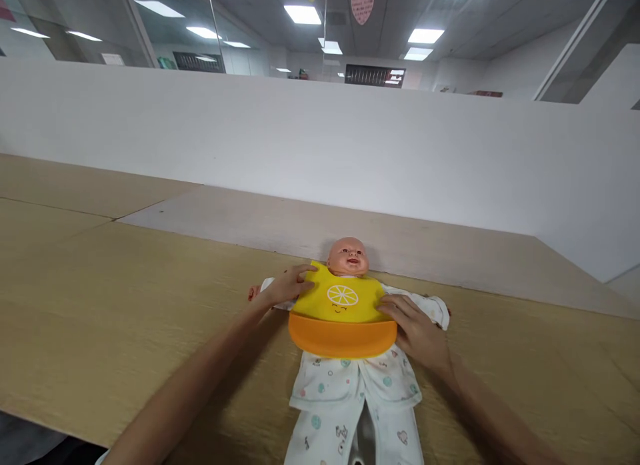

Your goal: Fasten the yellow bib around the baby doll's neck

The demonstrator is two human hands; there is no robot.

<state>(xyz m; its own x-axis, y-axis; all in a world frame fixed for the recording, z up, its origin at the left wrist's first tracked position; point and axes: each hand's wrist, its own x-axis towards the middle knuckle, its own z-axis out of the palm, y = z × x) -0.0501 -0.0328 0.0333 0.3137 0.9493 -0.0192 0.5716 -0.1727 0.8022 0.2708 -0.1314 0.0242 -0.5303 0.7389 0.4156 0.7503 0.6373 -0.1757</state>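
A baby doll (349, 255) lies on its back in a white printed outfit (345, 398), its arms spread to both sides. Over its chest lies a yellow silicone bib (320, 288) with a white citrus slice, a small smiling face and an orange catch pocket (343, 338) along the bottom. My left hand (287, 285) grips the bib's upper left edge beside the doll's neck. At the opposite side, my right hand (417, 328) has its fingers curled on the bib's right edge, just above the pocket's end. The back of the doll's neck is hidden.
The doll rests on a wood-toned tabletop (150, 305). Behind its head runs a pale grey strip (280, 218), then a white partition wall (300, 131) with glass above. A pink paper heart (363, 5) hangs on the glass. The table's front edge shows at lower left.
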